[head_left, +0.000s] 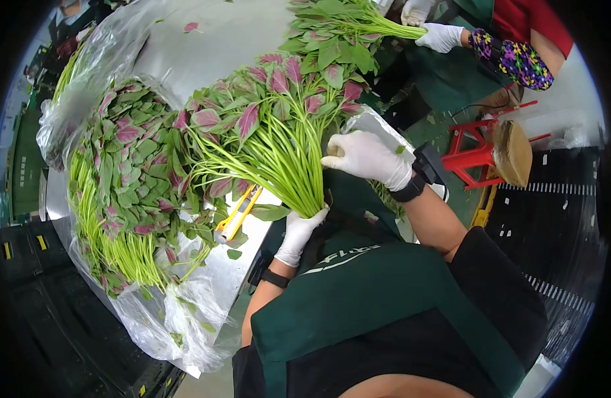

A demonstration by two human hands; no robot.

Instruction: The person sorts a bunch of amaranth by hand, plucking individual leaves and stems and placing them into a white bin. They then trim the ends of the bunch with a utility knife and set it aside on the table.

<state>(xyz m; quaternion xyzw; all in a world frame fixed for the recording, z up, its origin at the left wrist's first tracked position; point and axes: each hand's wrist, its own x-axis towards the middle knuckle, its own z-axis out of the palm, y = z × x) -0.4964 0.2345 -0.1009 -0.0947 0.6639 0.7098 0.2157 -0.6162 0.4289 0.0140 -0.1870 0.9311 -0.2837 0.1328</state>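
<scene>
Leafy bunch (259, 149) stands tilted over the edge of the bench (242, 262), tops fanning up and away from my left fingers. From left: a heap of greens (129, 159) lies well left of them; a yellow cutter (239, 215) sits nearer, on their left. My left fingers (317, 215) grasp the stem ends. My right fingers (330, 161) are curled closed just beside the stems. Beyond them, a co-worker's gloved hand (441, 37) grips another bunch (338, 33).
</scene>
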